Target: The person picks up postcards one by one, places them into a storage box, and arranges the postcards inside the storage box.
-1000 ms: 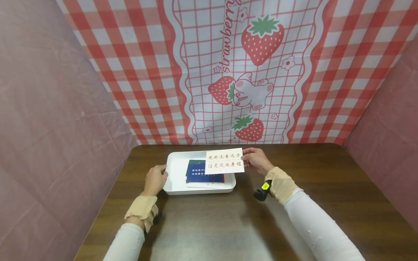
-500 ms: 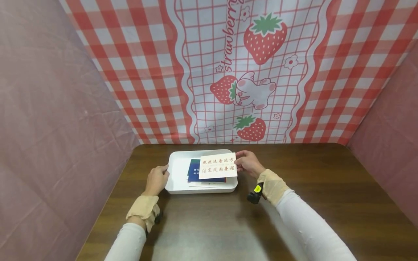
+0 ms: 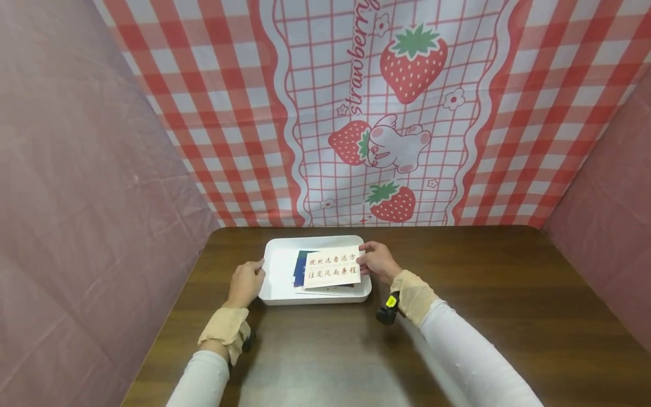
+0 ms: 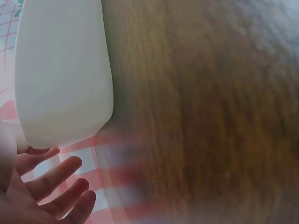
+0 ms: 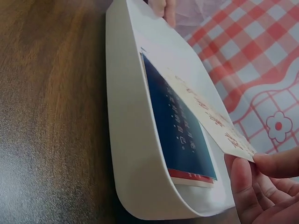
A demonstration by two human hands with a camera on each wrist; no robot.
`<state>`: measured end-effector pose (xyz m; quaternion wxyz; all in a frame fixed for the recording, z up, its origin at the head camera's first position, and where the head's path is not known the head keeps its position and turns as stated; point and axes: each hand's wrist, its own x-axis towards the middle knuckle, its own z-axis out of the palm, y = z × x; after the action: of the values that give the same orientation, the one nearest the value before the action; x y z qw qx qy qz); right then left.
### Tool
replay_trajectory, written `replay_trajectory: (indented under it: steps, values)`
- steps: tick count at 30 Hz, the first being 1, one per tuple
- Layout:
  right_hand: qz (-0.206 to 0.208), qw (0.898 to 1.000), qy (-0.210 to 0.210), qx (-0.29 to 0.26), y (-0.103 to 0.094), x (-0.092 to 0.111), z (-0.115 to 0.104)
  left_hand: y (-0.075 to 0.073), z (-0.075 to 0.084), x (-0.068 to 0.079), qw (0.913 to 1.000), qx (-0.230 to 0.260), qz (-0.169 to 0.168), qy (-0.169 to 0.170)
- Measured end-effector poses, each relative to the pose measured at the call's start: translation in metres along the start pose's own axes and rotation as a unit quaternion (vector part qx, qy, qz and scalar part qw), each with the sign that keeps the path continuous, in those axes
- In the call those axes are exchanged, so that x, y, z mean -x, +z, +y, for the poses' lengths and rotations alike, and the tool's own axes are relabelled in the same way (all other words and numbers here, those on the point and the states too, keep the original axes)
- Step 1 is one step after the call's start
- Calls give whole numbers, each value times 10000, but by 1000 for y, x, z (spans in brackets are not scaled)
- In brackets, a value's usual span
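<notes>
In the head view, my right hand [image 3: 378, 262] pinches the right edge of a cream card [image 3: 333, 267] with red handwritten-style characters. The right wrist view shows this card [image 5: 205, 109] slanting over the white tray [image 5: 135, 116], its near end raised between thumb and fingers. Beneath it lie a dark blue card [image 5: 175, 126] with white characters and a red-edged card [image 5: 191, 176]. A green-topped card [image 3: 303, 255] peeks out behind. My left hand [image 3: 246, 282] holds the tray's left rim; in the left wrist view its other fingers [image 4: 56, 177] spread loosely beside the tray wall.
The tray stands on a brown wooden table [image 3: 315, 350], near its back edge. Behind rises a red-and-white checked cloth [image 3: 244, 141] with strawberry prints. Pinkish fabric walls [image 3: 102, 198] close off both sides. A small black camera [image 3: 387, 314] sits at the right wrist.
My right hand has moved left and toward me, bringing the cream card lower over the tray, where it covers more of the blue card. The left hand stays at the tray rim.
</notes>
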<state>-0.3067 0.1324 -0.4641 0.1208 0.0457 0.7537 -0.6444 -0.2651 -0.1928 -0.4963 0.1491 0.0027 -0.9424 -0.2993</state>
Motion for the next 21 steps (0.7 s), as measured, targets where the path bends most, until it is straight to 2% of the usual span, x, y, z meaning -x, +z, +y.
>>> replay_trajectory:
  steps: [11,15,21]
  values:
    - [100,9998,5,178,7,-3,6,3,0,0,10000,7,5,56]
    - [94,9976,-81,674,10,-2,2,2,-2,-1,9999,28,78,87]
    - [179,9883,-267,1490,14,6,-5,1,-4,-3,9999,22,85,111]
